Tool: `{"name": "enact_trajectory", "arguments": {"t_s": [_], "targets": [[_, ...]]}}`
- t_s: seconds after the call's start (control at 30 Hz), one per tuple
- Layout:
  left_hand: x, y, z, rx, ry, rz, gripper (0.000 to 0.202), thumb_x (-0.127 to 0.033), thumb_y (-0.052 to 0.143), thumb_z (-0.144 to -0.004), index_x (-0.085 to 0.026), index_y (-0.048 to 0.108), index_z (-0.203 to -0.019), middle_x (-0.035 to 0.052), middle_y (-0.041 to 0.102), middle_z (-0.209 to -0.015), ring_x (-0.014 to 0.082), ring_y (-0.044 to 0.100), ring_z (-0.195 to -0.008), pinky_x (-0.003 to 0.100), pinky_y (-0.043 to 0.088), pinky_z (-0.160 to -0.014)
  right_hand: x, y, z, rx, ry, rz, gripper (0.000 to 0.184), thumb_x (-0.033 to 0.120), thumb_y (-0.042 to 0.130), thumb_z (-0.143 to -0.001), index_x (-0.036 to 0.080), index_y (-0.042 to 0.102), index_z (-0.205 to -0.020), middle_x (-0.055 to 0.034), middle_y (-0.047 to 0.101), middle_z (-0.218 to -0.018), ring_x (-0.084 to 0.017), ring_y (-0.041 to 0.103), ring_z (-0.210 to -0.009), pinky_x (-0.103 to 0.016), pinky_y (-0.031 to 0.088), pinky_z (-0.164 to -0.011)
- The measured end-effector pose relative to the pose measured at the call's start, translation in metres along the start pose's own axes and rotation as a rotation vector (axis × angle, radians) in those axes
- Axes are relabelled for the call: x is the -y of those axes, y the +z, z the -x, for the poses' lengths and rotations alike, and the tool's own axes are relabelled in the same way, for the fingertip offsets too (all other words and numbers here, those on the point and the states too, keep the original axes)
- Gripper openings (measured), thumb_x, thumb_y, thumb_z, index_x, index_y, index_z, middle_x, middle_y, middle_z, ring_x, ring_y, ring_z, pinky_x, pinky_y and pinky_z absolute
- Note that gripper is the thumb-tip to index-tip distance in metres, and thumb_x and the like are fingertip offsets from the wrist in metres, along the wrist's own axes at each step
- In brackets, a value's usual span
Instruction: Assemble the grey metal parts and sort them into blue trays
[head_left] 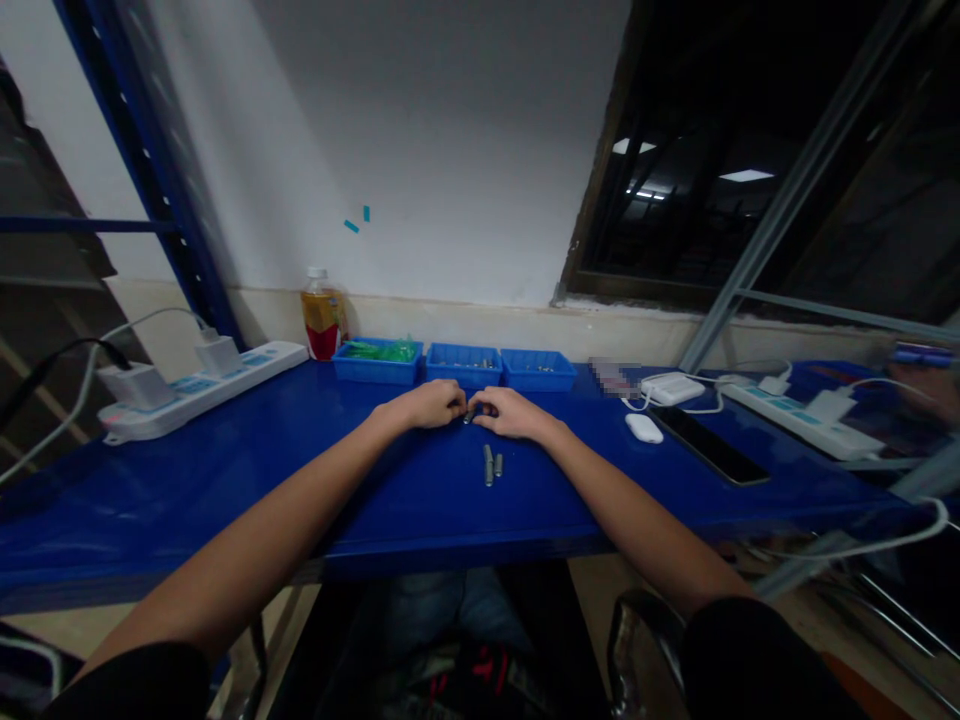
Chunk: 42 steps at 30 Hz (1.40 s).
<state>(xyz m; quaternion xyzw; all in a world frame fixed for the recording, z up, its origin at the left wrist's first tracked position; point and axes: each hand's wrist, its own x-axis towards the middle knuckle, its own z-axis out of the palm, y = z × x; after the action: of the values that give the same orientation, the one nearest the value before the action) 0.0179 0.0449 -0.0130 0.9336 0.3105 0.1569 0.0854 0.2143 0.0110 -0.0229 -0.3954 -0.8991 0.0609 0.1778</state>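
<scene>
Both my hands rest on the blue table (225, 470), fingertips meeting near its middle. My left hand (429, 405) and my right hand (510, 412) are closed in a pinch on one small grey metal part (469, 414) held between them. Two more small grey cylindrical parts (491, 465) lie on the table just in front of my right hand. Behind my hands stand three blue trays: the left one (377, 362) holds green pieces, the middle one (463, 363) and the right one (538, 368) hold small metal parts.
A bottle (323, 315) stands by the wall left of the trays. A white power strip (196, 390) with chargers lies at the left. At the right lie a white case (643, 428), a power bank (672, 387), a black phone (709, 445) and another power strip (801, 420).
</scene>
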Motion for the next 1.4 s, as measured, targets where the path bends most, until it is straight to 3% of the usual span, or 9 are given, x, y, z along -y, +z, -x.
{"name": "enact_trajectory", "arguments": {"t_s": [0.17, 0.33, 0.47, 0.63, 0.83, 0.97, 1.13, 1.3, 1.4], "targets": [[-0.005, -0.002, 0.000, -0.064, 0.043, -0.001, 0.019, -0.022, 0.048, -0.078, -0.019, 0.065, -0.085, 0.0057, 0.064, -0.084, 0.0185, 0.058, -0.080, 0.026, 0.042, -0.076, 0.000, 0.002, -0.002, -0.065, -0.012, 0.007, 0.007, 0.022, 0.055, -0.084, 0.015, 0.059, -0.083, -0.0035, 0.053, -0.081, -0.015, 0.050, -0.079, -0.025, 0.037, -0.073], [-0.020, -0.009, 0.001, -0.205, 0.053, 0.094, 0.024, -0.023, 0.054, -0.077, -0.017, 0.060, -0.099, 0.0066, 0.064, -0.092, 0.0197, 0.059, -0.084, 0.028, 0.043, -0.075, 0.003, -0.010, -0.006, -0.187, 0.130, -0.197, 0.025, 0.024, 0.042, -0.091, 0.014, 0.056, -0.073, -0.0011, 0.055, -0.071, -0.012, 0.051, -0.069, -0.023, 0.036, -0.065], [-0.029, -0.011, 0.001, -0.286, -0.006, 0.119, 0.020, -0.027, 0.048, -0.084, -0.017, 0.061, -0.097, 0.0061, 0.066, -0.087, 0.0188, 0.060, -0.079, 0.027, 0.043, -0.071, 0.003, -0.015, -0.005, -0.253, 0.206, -0.318, 0.034, 0.031, 0.035, -0.093, 0.014, 0.055, -0.070, 0.0003, 0.054, -0.065, -0.011, 0.050, -0.063, -0.022, 0.036, -0.060], [-0.035, -0.011, 0.004, -0.255, -0.119, 0.197, 0.031, -0.034, 0.038, -0.091, -0.016, 0.063, -0.090, 0.0061, 0.067, -0.083, 0.0186, 0.060, -0.076, 0.026, 0.041, -0.068, 0.008, -0.013, -0.001, -0.399, 0.127, -0.336, 0.020, 0.029, 0.053, -0.083, 0.016, 0.053, -0.098, 0.0005, 0.054, -0.073, -0.012, 0.050, -0.062, -0.022, 0.040, -0.059], [-0.040, -0.013, 0.009, -0.200, -0.192, 0.239, 0.041, -0.038, 0.028, -0.094, -0.016, 0.059, -0.079, 0.0043, 0.063, -0.078, 0.0166, 0.058, -0.073, 0.026, 0.042, -0.068, 0.014, -0.021, 0.001, -0.356, 0.015, -0.201, 0.011, 0.023, 0.047, -0.087, 0.018, 0.057, -0.087, -0.0029, 0.056, -0.078, -0.014, 0.053, -0.072, -0.026, 0.041, -0.069], [-0.027, -0.017, 0.033, -0.172, -0.221, 0.153, 0.034, -0.042, 0.034, -0.092, -0.019, 0.060, -0.093, 0.0055, 0.059, -0.097, 0.0177, 0.057, -0.086, 0.029, 0.043, -0.081, -0.001, -0.031, 0.005, -0.442, 0.153, -0.097, 0.019, 0.029, 0.045, -0.089, 0.018, 0.059, -0.083, -0.0034, 0.056, -0.075, -0.016, 0.053, -0.073, -0.027, 0.040, -0.070], [0.004, -0.017, 0.061, -0.106, -0.306, 0.061, 0.029, -0.038, 0.036, -0.091, -0.019, 0.057, -0.099, 0.0060, 0.056, -0.099, 0.0194, 0.058, -0.088, 0.033, 0.046, -0.082, -0.036, -0.034, 0.003, -0.523, 0.460, 0.171, 0.022, 0.034, 0.050, -0.085, 0.017, 0.063, -0.081, -0.0067, 0.060, -0.080, -0.020, 0.053, -0.083, -0.032, 0.038, -0.078], [-0.005, -0.010, 0.047, -0.076, -0.158, 0.046, 0.035, -0.039, 0.041, -0.090, -0.024, 0.046, -0.120, 0.0059, 0.051, -0.116, 0.0211, 0.054, -0.103, 0.036, 0.045, -0.088, -0.043, -0.041, -0.005, -0.411, 0.737, 0.352, 0.035, 0.045, 0.044, -0.087, 0.018, 0.065, -0.092, -0.0115, 0.059, -0.101, -0.028, 0.045, -0.102, -0.042, 0.033, -0.083], [-0.016, -0.003, 0.035, -0.034, -0.039, 0.027, 0.031, -0.037, 0.043, -0.090, -0.025, 0.050, -0.118, 0.0054, 0.049, -0.117, 0.0208, 0.053, -0.103, 0.036, 0.046, -0.088, -0.040, -0.058, 0.022, -0.455, 0.868, 0.445, 0.048, 0.053, 0.040, -0.086, 0.017, 0.057, -0.111, -0.0148, 0.053, -0.115, -0.031, 0.042, -0.109, -0.046, 0.031, -0.086]]}}
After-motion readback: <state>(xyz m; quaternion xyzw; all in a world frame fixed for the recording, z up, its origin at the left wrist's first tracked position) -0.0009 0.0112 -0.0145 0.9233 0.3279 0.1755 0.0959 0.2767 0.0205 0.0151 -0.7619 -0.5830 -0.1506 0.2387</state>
